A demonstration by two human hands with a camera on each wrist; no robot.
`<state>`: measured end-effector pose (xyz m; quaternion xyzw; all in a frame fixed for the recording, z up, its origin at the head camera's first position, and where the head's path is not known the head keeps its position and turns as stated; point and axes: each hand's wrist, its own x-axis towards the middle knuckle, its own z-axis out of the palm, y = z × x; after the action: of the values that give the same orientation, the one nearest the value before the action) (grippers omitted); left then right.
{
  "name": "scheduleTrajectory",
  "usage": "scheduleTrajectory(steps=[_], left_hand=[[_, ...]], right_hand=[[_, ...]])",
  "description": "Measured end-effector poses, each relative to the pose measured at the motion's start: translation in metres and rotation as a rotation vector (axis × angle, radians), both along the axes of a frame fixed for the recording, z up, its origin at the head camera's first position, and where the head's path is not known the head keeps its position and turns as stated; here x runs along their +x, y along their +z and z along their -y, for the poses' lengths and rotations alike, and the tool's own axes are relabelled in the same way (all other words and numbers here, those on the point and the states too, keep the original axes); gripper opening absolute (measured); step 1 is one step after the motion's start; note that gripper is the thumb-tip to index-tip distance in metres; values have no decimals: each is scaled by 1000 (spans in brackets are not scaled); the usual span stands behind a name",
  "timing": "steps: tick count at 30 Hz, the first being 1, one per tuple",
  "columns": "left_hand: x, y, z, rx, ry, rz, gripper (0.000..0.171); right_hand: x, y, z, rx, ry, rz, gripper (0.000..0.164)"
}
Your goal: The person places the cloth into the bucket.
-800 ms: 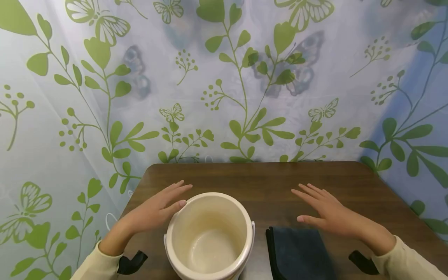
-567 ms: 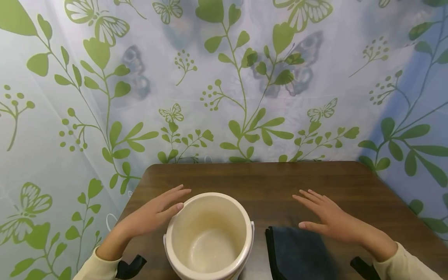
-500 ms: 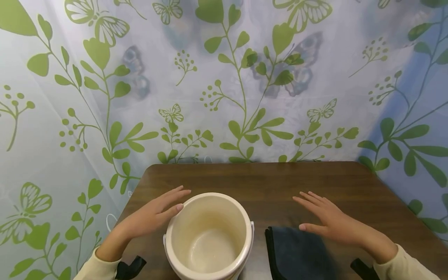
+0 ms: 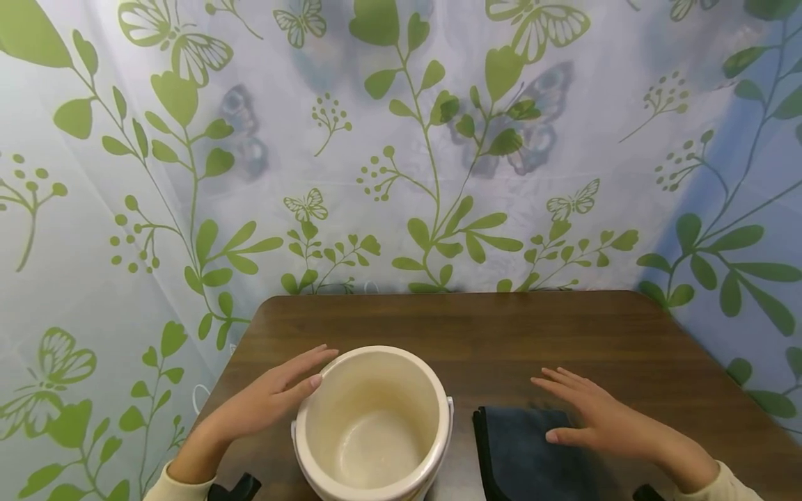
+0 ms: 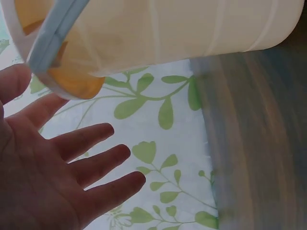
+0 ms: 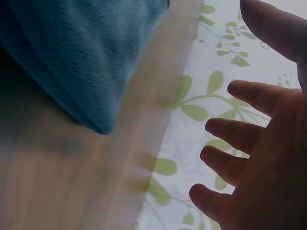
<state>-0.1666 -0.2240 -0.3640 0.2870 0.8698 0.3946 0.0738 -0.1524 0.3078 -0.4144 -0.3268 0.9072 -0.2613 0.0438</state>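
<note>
Fabric (image 4: pixel 388 229) printed with green leaves and butterflies hangs behind and beside the brown table (image 4: pixel 464 327), and a thin white loop (image 4: pixel 199 398) shows at the table's left. Between the person's hands stands a cream bucket (image 4: pixel 376 396), upright, mouth up, its handle (image 4: pixel 450 410) down at the side; just right of it lies a folded dark blue cloth (image 4: pixel 520 452). The left hand (image 4: pixel 266 396) is at the bucket's left rim, fingers straight and spread; I can't tell whether the thumb touches. The right hand (image 4: pixel 595 414) hovers over the cloth's right side, hiding part of it, fingers also apart and holding nothing. Compared with half a second ago, both hands sit lower, the right more so, while bucket and cloth keep their places.
</note>
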Motion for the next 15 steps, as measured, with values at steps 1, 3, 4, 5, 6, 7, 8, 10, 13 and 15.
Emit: scheduleTrajectory(steps=[1, 3, 4, 5, 6, 7, 8, 10, 13, 15], left_hand=[[0, -2, 0, 6, -2, 6, 44], [0, -4, -1, 19, -2, 14, 43], [-1, -6, -1, 29, -3, 19, 43], [-1, -7, -2, 41, -2, 24, 42], [-1, -8, -2, 58, -3, 33, 42], [-1, -10, -2, 78, -6, 44, 42], [-1, -11, -2, 96, -8, 53, 42], [-1, -13, -1, 145, -30, 87, 42], [0, -17, 1, 202, -57, 121, 41], [0, -20, 2, 225, -67, 120, 40]], right_hand=[[1, -3, -2, -1, 8, 7, 68], [2, -10, -5, -1, 19, 13, 64], [3, -13, -7, -4, 22, 21, 63], [4, -17, -8, -6, 24, 25, 63], [5, -19, -10, -11, 24, 33, 63], [6, -22, -11, -15, 24, 34, 64], [7, -25, -12, -18, 22, 33, 65], [9, -29, -14, -27, 20, 36, 67], [11, -33, -14, -15, 22, 54, 67], [12, -34, -12, -1, 26, 96, 68]])
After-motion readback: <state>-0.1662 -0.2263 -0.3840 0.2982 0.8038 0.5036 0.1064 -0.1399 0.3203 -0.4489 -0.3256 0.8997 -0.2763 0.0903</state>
